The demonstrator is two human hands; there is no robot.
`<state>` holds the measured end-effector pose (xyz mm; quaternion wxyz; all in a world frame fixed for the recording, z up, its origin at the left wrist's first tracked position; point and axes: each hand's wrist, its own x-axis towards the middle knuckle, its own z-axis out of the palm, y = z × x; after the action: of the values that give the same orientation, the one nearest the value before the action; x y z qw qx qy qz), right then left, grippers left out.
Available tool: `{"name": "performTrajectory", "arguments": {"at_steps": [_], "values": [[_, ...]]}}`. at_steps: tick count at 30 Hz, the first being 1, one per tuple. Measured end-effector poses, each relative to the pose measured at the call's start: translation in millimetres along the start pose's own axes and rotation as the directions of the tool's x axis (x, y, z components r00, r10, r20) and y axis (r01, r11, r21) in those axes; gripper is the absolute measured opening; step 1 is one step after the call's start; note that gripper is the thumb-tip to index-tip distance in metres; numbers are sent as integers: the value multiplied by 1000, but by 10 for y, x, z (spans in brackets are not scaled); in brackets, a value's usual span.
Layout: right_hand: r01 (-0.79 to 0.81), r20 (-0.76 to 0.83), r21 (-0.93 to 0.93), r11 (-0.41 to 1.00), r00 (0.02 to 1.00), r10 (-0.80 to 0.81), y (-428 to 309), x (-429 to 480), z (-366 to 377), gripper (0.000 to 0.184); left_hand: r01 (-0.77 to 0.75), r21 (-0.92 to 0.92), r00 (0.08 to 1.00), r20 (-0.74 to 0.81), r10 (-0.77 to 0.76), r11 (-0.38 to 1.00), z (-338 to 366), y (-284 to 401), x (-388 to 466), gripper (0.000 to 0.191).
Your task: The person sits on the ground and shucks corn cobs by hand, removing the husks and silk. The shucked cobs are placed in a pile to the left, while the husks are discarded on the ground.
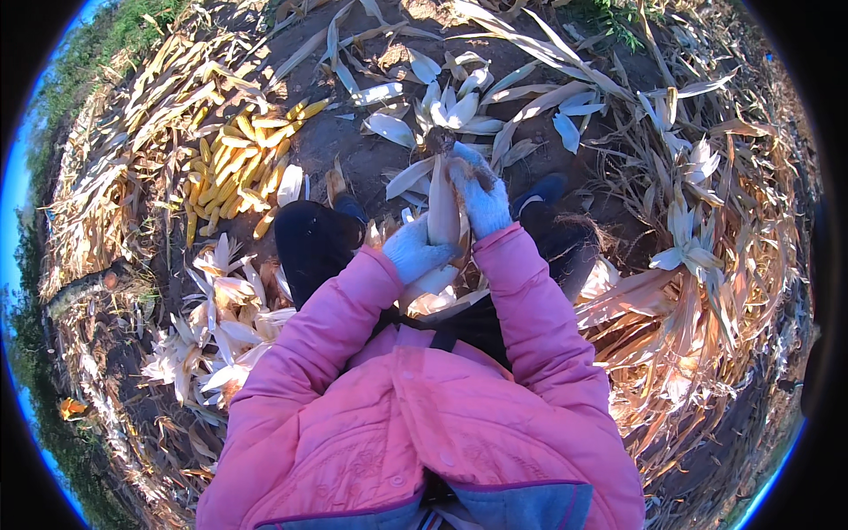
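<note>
An ear of corn in its pale husk [442, 199] is held upright in front of me, between my knees. My left hand [417, 250], in a white knit glove, grips its lower part. My right hand [478, 189], gloved and soiled with brown at the fingers, is closed around the ear's upper end, by the dark silk [439, 140]. Whether any kernels are bared cannot be seen. Opened pale husks [456, 109] lie on the soil just beyond my hands.
A pile of husked yellow corn ears [235, 169] lies at the left. Loose husks [228, 324] are heaped beside my left leg. Dry corn stalks [689, 311] cover the right side. A cut log [86, 289] lies at the far left.
</note>
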<state>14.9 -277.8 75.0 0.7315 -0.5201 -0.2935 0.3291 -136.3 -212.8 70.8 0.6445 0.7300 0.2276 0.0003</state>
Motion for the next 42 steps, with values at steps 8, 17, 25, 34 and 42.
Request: {"name": "performTrajectory", "arguments": {"at_steps": [8,17,25,34,42], "values": [[344,-48,-796,499,785,-618,-328,-116,-270,30,200,116,960,-224,-170,973,-119,-139,-2,56],[19,-48,-597,802,997,-59,-90,-298,118,33,136,155,978,-178,-108,979,-39,-90,-72,50],[-9,-3,-723,691,1000,10,-237,-263,58,31,123,289,971,-232,-55,950,-14,-102,-112,50],[-284,-214,-341,896,952,220,-11,-242,66,25,148,359,970,-233,-65,922,-18,-50,-138,42],[-249,-152,-215,944,964,219,87,-208,26,25,57,96,990,-138,-43,994,-20,-311,-45,50]]}}
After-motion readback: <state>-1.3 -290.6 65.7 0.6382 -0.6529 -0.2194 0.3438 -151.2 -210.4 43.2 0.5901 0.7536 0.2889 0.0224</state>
